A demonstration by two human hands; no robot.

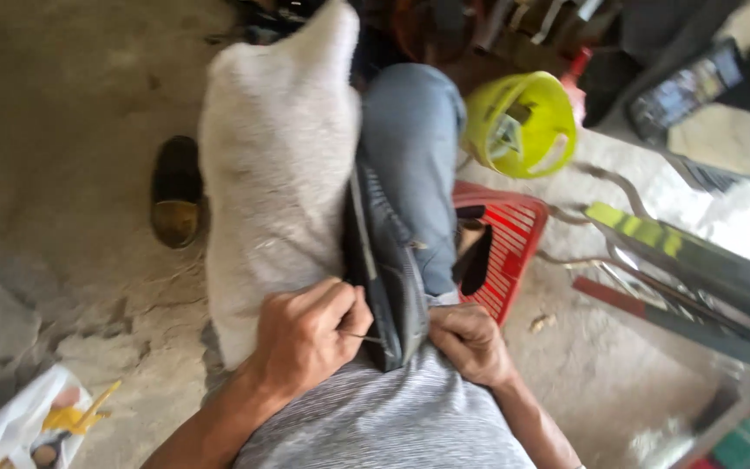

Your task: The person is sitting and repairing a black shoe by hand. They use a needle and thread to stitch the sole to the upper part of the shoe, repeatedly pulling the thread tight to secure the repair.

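A dark grey shoe (385, 260) stands on edge between my knees, wedged between a whitish cloth (275, 165) over one leg and my blue-jeaned leg (411, 148). My left hand (305, 334) pinches a thin needle or thread at the shoe's near edge. On the other side, my right hand (470, 340) presses against the shoe's near end and steadies it. My grey shirt fills the bottom of the view.
A red plastic stool (514, 234) sits under me on the concrete floor. A yellow-green plastic bowl (521, 122) lies beyond it, long metal strips (687, 260) to the right. A dark sandal (175, 191) rests at left, a white plastic bag (19, 426) at bottom left.
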